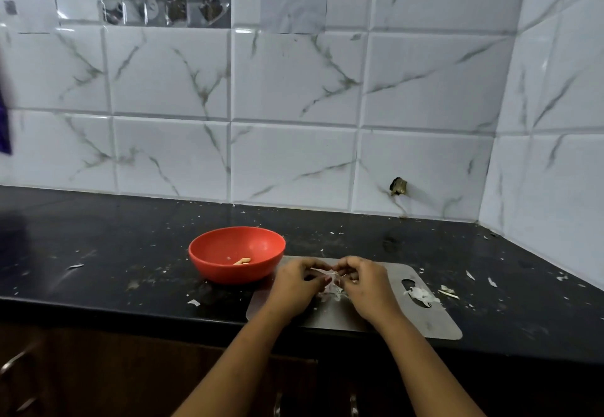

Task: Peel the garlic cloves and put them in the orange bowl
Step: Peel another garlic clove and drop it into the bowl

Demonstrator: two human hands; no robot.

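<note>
Both hands worked over the board [434,321], fingers curled in: the left hand [295,282] and right hand [366,282] met fingertip to fingertip and pinched one clove [328,273] between them. Little of the clove showed past the fingers beyond a wisp of white, papery skin. To peel it well, I judged the left should hold the clove firm while the right caught a loose edge of skin with a nail and drew it off along the length, not across, since such skin is thin, dry and tears into flakes. The bowl [222,272] sat at 10 o'clock from the hands, just beside the board's far left corner, so a short lift would drop the clove in. It was a smooth, round, matte orange plastic bowl, and a peeled clove [242,261], pale and curved, lay at its bottom. The board looked like flat, dull grey metal with rounded corners and a handle slot at 3 o'clock, where crumpled skins [420,295] were lying. A small heap [330,295] of scraps lay under the hands. The counter [114,236] was dark polished stone, flecked with skin bits.
</note>
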